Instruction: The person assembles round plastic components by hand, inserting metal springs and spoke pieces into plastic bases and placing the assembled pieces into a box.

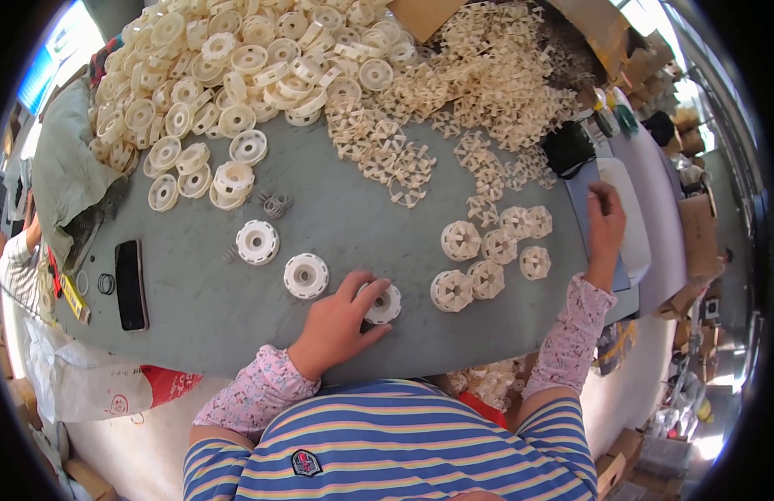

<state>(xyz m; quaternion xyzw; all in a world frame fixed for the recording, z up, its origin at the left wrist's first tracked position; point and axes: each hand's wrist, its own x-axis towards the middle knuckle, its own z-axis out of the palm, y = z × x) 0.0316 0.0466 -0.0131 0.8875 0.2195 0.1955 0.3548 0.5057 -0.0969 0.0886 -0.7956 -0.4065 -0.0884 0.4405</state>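
Observation:
My left hand curls its fingers and thumb round a white round plastic wheel lying on the grey-green table. Two similar wheels, one with an open centre and another farther left, lie beyond that hand. At the table's right side my right hand hovers over a blue-grey tray, its fingers bent inward; anything between the fingertips is too small to make out. Between my hands sit several cream wheels with triangular tabs.
A big heap of cream plastic rings covers the far left, and a pile of small toothed pieces the far right. Coiled springs, a black phone, a yellow cutter and a black container are also on the table.

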